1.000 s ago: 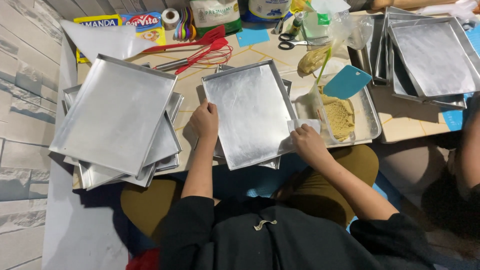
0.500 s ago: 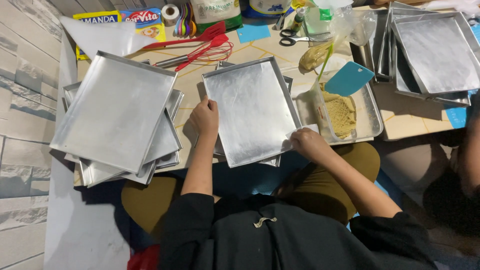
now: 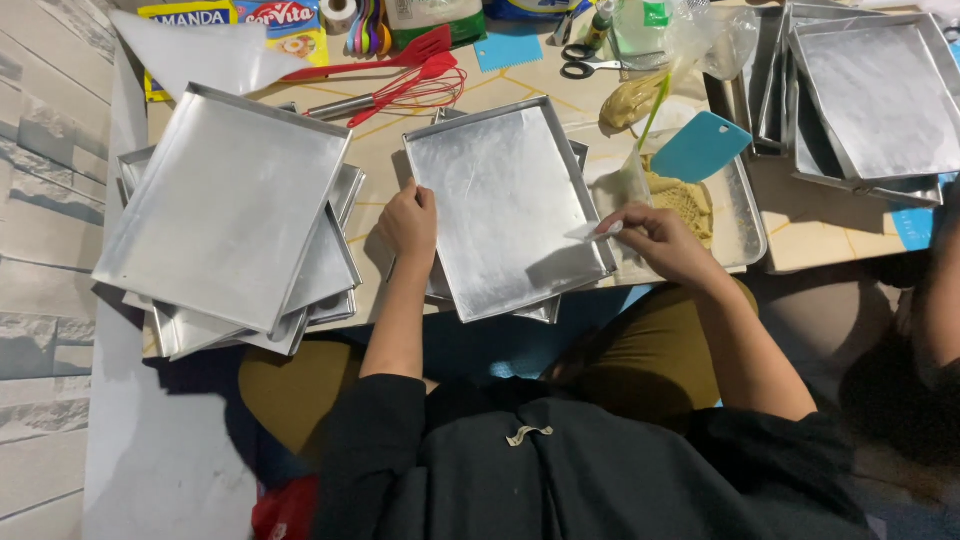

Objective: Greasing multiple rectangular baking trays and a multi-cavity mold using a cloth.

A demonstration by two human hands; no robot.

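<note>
Left hand sits flat on the 9 o'clock rim of the middle tray, fingers curled over the edge, pinning it down. Right hand is pinched narrow on a small white scrap right at the tray's 3 o'clock rim. The tray itself rests on another one or two trays, skewed a bit, at the near edge of the table.

What I'd worry about: that tray overhangs the table edge at 6 o'clock, so a hard push from the right hand could tip or slide it into the lap. The stack at 9 o'clock looks sloppy too, its top tray tilted, and an elbow bump could shift it.

Room is tight. At 3 o'clock there's the crumb tray with a teal scraper, basically touching. At 12 o'clock a red whisk and scissors lie near. The only real gap is the strip between stack and tray.
</note>
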